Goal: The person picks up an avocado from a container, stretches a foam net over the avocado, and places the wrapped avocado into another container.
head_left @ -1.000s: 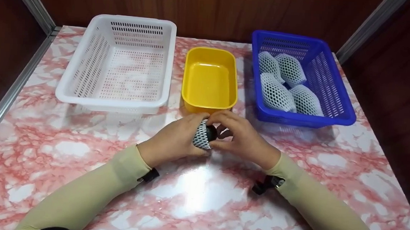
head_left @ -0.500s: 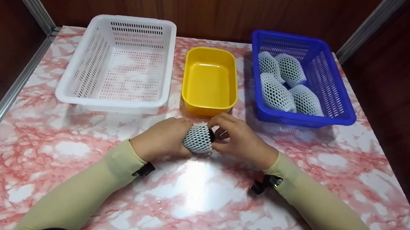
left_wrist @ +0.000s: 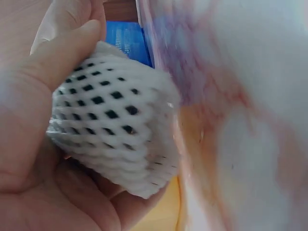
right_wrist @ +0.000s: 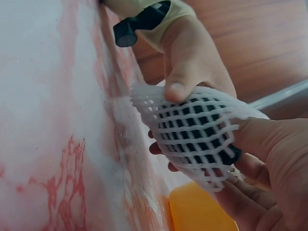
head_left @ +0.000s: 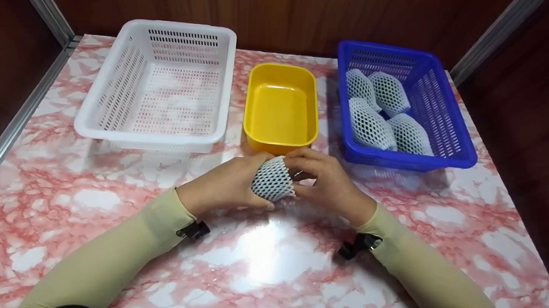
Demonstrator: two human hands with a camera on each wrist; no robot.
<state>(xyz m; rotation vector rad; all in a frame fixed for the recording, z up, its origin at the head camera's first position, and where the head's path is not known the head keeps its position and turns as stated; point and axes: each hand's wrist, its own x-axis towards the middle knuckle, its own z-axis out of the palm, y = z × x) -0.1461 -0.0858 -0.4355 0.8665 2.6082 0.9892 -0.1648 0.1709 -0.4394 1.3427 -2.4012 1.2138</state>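
Observation:
A white foam fruit net [head_left: 273, 178] is stretched around a dark, rounded, avocado-like fruit [right_wrist: 232, 154], held up in front of the yellow container. From the left side my left hand [head_left: 225, 182] grips the netted fruit, thumb on one face and fingers behind. My right hand [head_left: 334, 184] pinches the net's open edge at the right. In the left wrist view, the net [left_wrist: 110, 110] lies in the left palm, with dark fruit showing through its holes. The right wrist view has the right thumb [right_wrist: 262, 137] on the net, close to the fruit's exposed dark end.
Behind the hands stands the yellow container [head_left: 277, 148]. A white slotted basket [head_left: 149, 138] is at the back left. At the back right, a blue basket [head_left: 412, 161] holds several netted fruits [head_left: 369, 124]. The tabletop [head_left: 267, 277] is red-and-white marbled.
The fruit's dark end, bare on the right side earlier, is now covered by the net in the head view. My left hand shifted left, then back right and slightly up.

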